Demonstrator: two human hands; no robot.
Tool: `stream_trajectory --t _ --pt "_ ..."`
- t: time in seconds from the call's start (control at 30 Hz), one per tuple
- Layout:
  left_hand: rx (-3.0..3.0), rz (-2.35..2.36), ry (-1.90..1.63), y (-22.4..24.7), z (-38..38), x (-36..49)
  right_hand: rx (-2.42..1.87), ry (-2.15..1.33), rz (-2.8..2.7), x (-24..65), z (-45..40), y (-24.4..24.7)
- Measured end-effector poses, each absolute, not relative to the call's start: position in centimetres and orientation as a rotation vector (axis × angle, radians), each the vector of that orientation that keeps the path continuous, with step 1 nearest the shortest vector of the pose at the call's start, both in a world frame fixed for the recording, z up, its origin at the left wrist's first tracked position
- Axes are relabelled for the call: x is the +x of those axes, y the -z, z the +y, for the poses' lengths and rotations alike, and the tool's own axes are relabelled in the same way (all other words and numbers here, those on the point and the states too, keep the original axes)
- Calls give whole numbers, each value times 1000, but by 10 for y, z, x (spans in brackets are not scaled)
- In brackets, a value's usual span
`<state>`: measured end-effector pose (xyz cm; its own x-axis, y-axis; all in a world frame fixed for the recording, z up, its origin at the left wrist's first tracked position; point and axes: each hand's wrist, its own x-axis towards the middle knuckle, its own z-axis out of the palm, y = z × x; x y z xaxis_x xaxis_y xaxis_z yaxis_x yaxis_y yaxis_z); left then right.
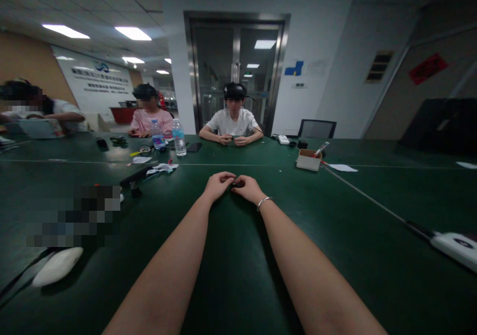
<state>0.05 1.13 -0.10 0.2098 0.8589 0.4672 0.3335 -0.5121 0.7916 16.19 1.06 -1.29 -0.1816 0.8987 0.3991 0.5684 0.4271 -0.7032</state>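
Observation:
Both my arms reach forward over the dark green table (238, 255). Between the fingertips of my two hands is a small dark object (237, 183), too small and dim for its kind to show. My left hand (218, 186) has its fingers curled, with the thumb and fingertips at the object's left side. From the right, my right hand (249, 188) pinches the same object, its thumb and bent fingers closed. A silver bracelet (264, 203) circles my right wrist. The fingers hide part of the object, just above the tabletop.
Water bottles (179, 138), paper scraps (164, 167) and a black phone (194, 147) lie ahead left. A small box (308, 161) holds a pen. A white power strip (456, 248) with its cable is right; a white object (57, 267) is left. Several people sit around the table.

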Motion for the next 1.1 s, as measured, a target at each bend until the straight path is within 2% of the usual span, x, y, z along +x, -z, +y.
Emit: stream_trajectory --t 0.17,0.47,0.8,0.97,1.1 --pt "1877 1221 -1319 6 14 -3 -1229 -431 -1871 162 11 12" --pt "1922 1556 -1111 0 5 -6 -1212 -398 -1911 166 14 13" --pt "1972 1643 -1030 1 8 -4 -1208 -393 -1924 165 12 10" --pt "1864 1606 -1134 3 12 -5 -1233 -537 -1884 166 12 11" --pt "1679 1533 -1282 6 20 -9 -1324 -496 -1892 168 15 14"
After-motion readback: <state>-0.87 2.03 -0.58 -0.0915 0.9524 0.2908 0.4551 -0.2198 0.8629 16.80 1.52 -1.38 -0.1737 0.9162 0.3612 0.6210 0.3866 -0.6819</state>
